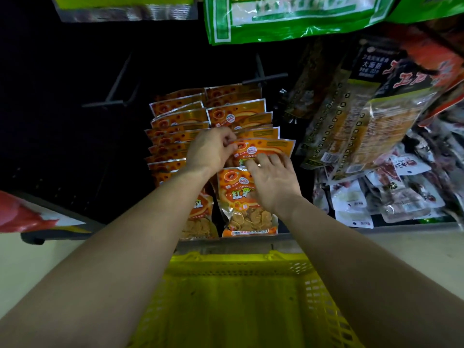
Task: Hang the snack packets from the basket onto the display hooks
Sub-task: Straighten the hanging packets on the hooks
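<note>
pinching the orange packet [266,146] by its top with our left hand [213,149], we hold it straight, maybe so its hole meets the hidden hook. our right hand [273,182] lies on it, fingers spread. the basket [226,258] below looks empty.

We log orange snack packets [236,114] hanging in two rows from black hooks [263,77], far; yellow basket [226,257] near, upright.
</note>
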A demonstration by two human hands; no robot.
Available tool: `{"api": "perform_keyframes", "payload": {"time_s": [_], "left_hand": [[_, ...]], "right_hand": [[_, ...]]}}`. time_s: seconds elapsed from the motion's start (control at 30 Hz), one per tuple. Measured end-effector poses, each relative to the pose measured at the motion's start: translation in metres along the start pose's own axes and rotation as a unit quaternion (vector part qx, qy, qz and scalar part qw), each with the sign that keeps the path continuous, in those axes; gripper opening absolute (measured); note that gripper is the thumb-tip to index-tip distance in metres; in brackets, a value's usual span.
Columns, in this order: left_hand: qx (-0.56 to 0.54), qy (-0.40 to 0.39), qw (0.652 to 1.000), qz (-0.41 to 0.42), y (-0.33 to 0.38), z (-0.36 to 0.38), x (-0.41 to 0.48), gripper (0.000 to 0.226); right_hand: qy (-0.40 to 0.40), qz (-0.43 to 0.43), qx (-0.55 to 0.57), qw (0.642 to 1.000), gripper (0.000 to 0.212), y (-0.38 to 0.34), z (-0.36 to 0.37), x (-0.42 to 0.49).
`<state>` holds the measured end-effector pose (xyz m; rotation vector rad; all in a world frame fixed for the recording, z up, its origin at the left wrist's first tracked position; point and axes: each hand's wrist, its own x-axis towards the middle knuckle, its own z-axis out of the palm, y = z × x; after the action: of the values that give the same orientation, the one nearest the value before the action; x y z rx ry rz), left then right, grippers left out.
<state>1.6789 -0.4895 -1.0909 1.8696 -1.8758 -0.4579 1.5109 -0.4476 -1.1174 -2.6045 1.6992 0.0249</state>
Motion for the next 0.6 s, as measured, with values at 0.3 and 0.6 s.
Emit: {"api": "perform_keyframes", "payload": {"time_s": [0.3,0.6], "left_hand": [[0.076,-0.046,0.995,-0.041,-0.027,-0.012,-0.004,0.01],[0.007,-0.065,0.998,0.011,0.005,-0.003,0.011,0.019]], "right_hand": [[0.04,0.01,-0.015,0.999,0.076,0.005,-0.002,-0.012],[-0.023,-0.008,0.021,0.999,0.069,0.007,-0.006,-0.002]]}}
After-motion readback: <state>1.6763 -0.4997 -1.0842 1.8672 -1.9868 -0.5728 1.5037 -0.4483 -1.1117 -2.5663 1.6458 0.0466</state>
